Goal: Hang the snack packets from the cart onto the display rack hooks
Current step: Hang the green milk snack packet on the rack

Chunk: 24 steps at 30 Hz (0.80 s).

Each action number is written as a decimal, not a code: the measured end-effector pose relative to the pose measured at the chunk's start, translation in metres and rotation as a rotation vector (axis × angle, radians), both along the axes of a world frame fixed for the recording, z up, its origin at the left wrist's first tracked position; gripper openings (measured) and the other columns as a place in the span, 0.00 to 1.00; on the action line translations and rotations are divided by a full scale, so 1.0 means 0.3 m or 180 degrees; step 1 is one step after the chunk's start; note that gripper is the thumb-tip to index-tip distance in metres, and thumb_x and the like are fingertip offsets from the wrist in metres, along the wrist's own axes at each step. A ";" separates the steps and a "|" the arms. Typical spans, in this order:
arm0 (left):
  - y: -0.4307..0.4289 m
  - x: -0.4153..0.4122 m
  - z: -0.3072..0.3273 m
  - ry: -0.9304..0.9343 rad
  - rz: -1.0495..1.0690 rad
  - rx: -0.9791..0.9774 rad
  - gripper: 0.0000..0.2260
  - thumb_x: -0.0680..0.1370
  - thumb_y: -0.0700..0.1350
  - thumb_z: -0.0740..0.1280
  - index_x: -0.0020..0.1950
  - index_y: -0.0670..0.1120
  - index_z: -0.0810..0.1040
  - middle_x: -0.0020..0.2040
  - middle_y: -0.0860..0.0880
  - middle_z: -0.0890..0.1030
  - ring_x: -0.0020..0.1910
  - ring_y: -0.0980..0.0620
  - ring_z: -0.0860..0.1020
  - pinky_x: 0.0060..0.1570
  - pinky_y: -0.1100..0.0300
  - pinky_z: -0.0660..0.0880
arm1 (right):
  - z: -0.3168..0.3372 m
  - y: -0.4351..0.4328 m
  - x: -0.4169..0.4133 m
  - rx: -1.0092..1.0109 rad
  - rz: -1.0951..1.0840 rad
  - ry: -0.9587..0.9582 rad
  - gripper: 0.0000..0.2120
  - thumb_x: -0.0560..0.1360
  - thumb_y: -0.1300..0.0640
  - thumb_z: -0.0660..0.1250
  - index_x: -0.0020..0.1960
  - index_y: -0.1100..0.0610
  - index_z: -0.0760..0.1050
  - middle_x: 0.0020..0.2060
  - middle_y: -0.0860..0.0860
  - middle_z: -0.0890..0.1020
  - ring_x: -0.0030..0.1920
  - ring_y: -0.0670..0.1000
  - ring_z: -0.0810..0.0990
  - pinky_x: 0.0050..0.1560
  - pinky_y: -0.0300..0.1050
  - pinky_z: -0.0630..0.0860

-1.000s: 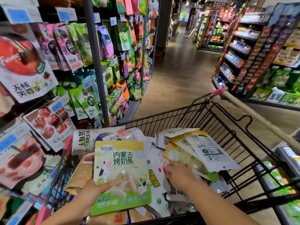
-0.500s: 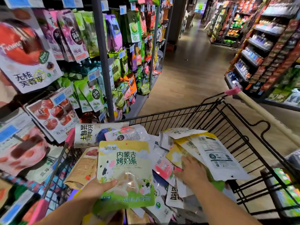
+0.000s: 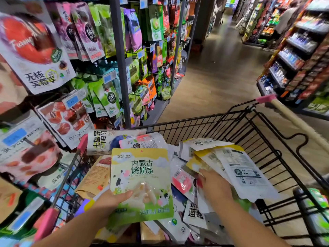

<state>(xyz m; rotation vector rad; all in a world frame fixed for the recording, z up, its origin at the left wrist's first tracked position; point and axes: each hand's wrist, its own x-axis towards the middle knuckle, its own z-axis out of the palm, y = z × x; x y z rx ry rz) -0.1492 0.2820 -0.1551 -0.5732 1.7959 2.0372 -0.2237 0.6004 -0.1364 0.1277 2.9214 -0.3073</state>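
Note:
My left hand (image 3: 110, 200) grips a yellow-green milk-stick packet (image 3: 142, 177) by its lower left corner, held upright over the black wire cart (image 3: 252, 132). My right hand (image 3: 213, 186) reaches into the pile of loose snack packets (image 3: 187, 180) in the cart, its fingers tucked under a yellow-and-white packet (image 3: 238, 168); the fingertips are hidden. The display rack (image 3: 121, 68) stands at the left, its hooks full of hanging packets.
A white blueberry packet (image 3: 106, 141) and a brown packet (image 3: 94, 179) lie at the cart's left side. The cart handle (image 3: 295, 120) points right. The aisle floor (image 3: 219, 73) runs ahead, with shelves (image 3: 299, 56) on the right and a person far back.
My right hand has slid farther right and deeper under the yellow-and-white packet. The view has tilted up a little. The left hand still holds the same packet.

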 end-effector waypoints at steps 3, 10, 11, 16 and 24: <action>-0.009 0.000 0.003 -0.0133 0.0111 -0.0245 0.17 0.72 0.48 0.76 0.58 0.47 0.79 0.49 0.51 0.86 0.53 0.46 0.82 0.61 0.46 0.74 | 0.038 -0.035 0.023 -0.0146 0.0147 0.0148 0.18 0.83 0.50 0.51 0.69 0.38 0.70 0.60 0.49 0.80 0.57 0.54 0.78 0.49 0.43 0.73; -0.041 -0.014 0.003 -0.0097 0.0125 -0.0376 0.24 0.67 0.52 0.80 0.56 0.44 0.77 0.50 0.50 0.83 0.53 0.47 0.79 0.61 0.50 0.71 | 0.197 -0.122 0.033 -0.0924 0.0219 0.0399 0.16 0.83 0.48 0.53 0.58 0.51 0.77 0.47 0.53 0.82 0.48 0.55 0.78 0.43 0.46 0.72; -0.067 -0.020 -0.041 -0.0074 0.0243 -0.0298 0.33 0.62 0.55 0.82 0.61 0.43 0.75 0.53 0.47 0.83 0.56 0.44 0.80 0.61 0.46 0.73 | 0.215 -0.127 0.032 -0.1039 0.0196 0.0400 0.14 0.83 0.48 0.54 0.54 0.50 0.78 0.46 0.52 0.82 0.47 0.55 0.77 0.41 0.45 0.70; -0.123 -0.029 -0.125 0.0059 0.0322 0.0124 0.37 0.57 0.55 0.83 0.62 0.45 0.77 0.57 0.44 0.83 0.58 0.40 0.80 0.62 0.41 0.73 | 0.315 -0.151 0.023 -0.1408 0.0137 0.0686 0.18 0.82 0.47 0.56 0.36 0.52 0.68 0.32 0.49 0.73 0.38 0.54 0.73 0.36 0.43 0.67; -0.146 0.019 0.107 0.0534 0.0798 0.0101 0.25 0.63 0.45 0.81 0.58 0.48 0.79 0.52 0.50 0.85 0.58 0.45 0.80 0.67 0.44 0.69 | 0.506 -0.222 -0.025 -0.3191 -0.0153 0.0625 0.17 0.80 0.44 0.60 0.39 0.51 0.78 0.30 0.48 0.74 0.31 0.51 0.71 0.35 0.42 0.64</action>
